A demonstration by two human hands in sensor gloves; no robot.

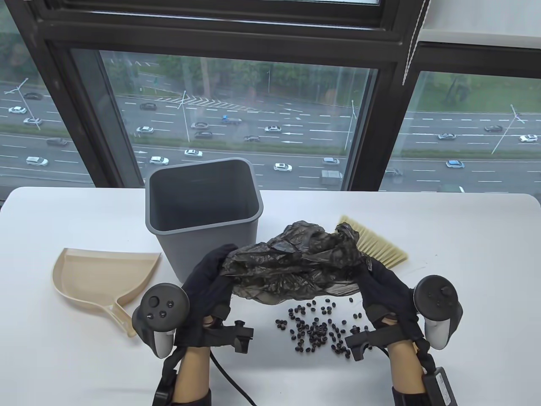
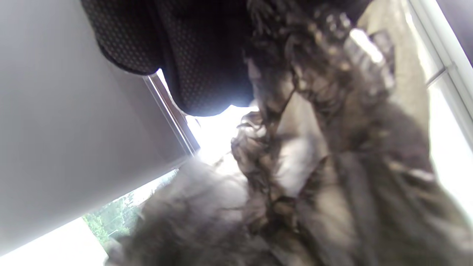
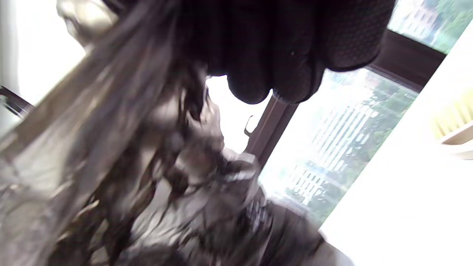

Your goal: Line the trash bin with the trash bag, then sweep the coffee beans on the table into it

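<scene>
A crumpled dark trash bag is held above the table between both hands. My left hand grips its left edge and my right hand grips its right edge. The empty grey trash bin stands upright just behind my left hand. Several coffee beans lie scattered on the white table under the bag. In the left wrist view the wrinkled bag fills the right side, the bin wall the left. In the right wrist view gloved fingers curl over the bag.
A beige dustpan lies at the left of the table, handle toward me. A straw-bristled brush lies behind the bag to the right. A large window stands beyond the table's far edge.
</scene>
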